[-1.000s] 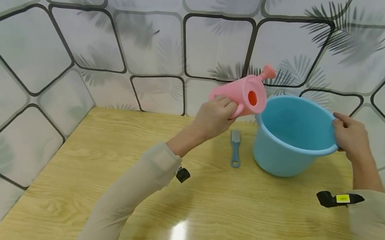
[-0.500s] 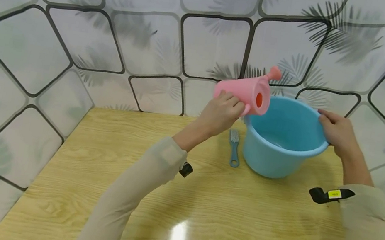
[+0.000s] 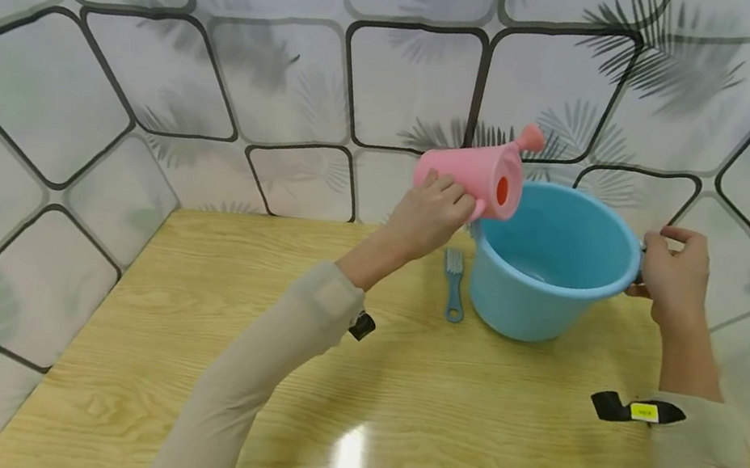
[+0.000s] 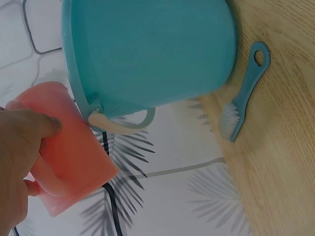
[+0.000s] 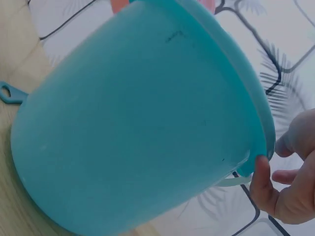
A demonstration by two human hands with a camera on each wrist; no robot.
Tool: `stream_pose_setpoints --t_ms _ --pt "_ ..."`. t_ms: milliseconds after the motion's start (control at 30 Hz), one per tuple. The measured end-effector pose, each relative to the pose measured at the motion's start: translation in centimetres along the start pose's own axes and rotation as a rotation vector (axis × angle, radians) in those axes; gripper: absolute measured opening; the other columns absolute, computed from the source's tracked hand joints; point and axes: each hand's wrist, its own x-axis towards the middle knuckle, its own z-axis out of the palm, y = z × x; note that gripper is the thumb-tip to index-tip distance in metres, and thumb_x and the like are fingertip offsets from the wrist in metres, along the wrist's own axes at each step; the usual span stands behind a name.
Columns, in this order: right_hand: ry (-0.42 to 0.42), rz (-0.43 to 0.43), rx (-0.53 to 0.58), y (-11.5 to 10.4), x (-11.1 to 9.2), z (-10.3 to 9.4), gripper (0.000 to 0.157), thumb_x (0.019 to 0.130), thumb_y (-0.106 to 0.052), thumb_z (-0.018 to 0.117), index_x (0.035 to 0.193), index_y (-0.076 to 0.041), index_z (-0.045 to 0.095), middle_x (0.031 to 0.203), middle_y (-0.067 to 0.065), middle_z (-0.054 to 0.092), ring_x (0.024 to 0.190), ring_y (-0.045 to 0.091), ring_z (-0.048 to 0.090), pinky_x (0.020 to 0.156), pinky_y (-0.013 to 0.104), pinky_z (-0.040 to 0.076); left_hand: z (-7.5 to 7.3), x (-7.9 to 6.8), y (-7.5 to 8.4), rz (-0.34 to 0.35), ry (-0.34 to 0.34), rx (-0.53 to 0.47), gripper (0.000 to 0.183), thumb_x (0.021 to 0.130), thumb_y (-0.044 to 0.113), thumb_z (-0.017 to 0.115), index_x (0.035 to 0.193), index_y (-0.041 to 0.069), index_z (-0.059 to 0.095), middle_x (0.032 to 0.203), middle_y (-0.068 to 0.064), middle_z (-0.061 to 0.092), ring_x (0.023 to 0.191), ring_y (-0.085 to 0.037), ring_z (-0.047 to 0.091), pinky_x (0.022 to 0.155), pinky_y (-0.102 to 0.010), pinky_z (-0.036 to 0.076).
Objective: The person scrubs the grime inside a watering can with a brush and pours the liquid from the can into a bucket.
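In the head view my left hand (image 3: 432, 212) grips a pink watering can (image 3: 469, 174) by its handle. The can is tilted on its side beside the left rim of a light blue bucket (image 3: 532, 308), its rose pointing up and right. The bucket stands upright on the table. My right hand (image 3: 679, 274) is at the bucket's right rim; in the right wrist view its curled fingers (image 5: 263, 189) touch the rim's underside. A pale handle part (image 4: 118, 124) shows below the rim in the left wrist view. The bucket's far side is hidden.
A blue brush (image 3: 453, 287) with white bristles lies on the wooden table (image 3: 197, 337), just left of the bucket. Patterned walls (image 3: 310, 85) rise behind and at both sides of the table. Black wrist devices (image 3: 637, 410) stick out from the sleeves.
The bucket has shifted left, closer under the watering can, and the can moved slightly right. My right hand has changed its hold at the rim, turning and lowering its fingers.
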Motion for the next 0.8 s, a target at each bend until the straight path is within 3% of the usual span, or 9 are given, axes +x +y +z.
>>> stream_pose_setpoints --t_ms 167,267,400,567,667,800 --pt "-0.077 -0.069 -0.088 0.6 -2.0 0.8 0.069 0.103 -0.047 0.030 0.154 -0.003 0.017 0.086 0.011 0.051 0.048 0.012 0.055 0.046 0.033 0.054 -0.2 0.1 -0.1 0.019 -0.017 0.006 0.015 0.101 0.015 0.058 0.094 0.006 0.069 0.088 -0.006 0.067 0.085 -0.024 0.060 0.089 -0.045 0.053" --pt "-0.066 -0.077 -0.092 0.5 -2.6 1.2 0.067 0.104 -0.043 0.029 0.155 -0.001 0.018 0.081 0.007 0.051 0.048 0.011 0.051 0.045 0.030 0.050 -0.2 0.1 -0.1 0.023 -0.016 0.010 0.015 0.101 0.014 0.057 0.095 0.006 0.069 0.088 -0.007 0.067 0.086 -0.024 0.060 0.090 -0.045 0.053" --pt "0.011 -0.018 0.081 0.3 -2.7 1.4 0.056 0.104 -0.029 0.035 0.152 0.000 0.031 0.071 -0.004 0.054 0.043 0.008 0.046 0.039 0.024 0.042 -0.3 0.1 -0.2 0.031 -0.023 0.005 0.015 0.101 0.014 0.057 0.095 0.006 0.068 0.089 -0.007 0.067 0.088 -0.025 0.061 0.092 -0.047 0.052" --pt "0.079 0.073 0.390 0.7 -2.3 1.8 0.047 0.103 -0.021 0.044 0.147 -0.006 0.043 0.096 0.000 0.054 0.040 0.006 0.046 0.035 0.020 0.038 -0.3 0.3 -0.3 0.058 -0.047 0.009 0.016 0.101 0.015 0.056 0.093 0.006 0.067 0.087 -0.007 0.066 0.088 -0.026 0.061 0.094 -0.048 0.051" --pt "0.100 0.082 0.481 0.9 -2.0 2.0 0.045 0.103 -0.021 0.047 0.146 -0.010 0.045 0.102 0.001 0.053 0.041 0.007 0.051 0.034 0.021 0.040 -0.4 0.4 -0.4 0.078 -0.066 0.030 0.017 0.102 0.015 0.055 0.092 0.007 0.065 0.087 -0.007 0.065 0.089 -0.026 0.061 0.096 -0.047 0.050" --pt "0.110 0.041 0.518 1.0 -1.9 2.2 0.047 0.101 -0.017 0.049 0.148 -0.013 0.046 0.084 -0.004 0.061 0.041 0.009 0.056 0.032 0.024 0.042 -0.4 0.6 -0.5 0.104 -0.090 0.054 0.013 0.101 0.010 0.055 0.095 0.006 0.066 0.090 -0.007 0.066 0.092 -0.027 0.062 0.099 -0.049 0.048"
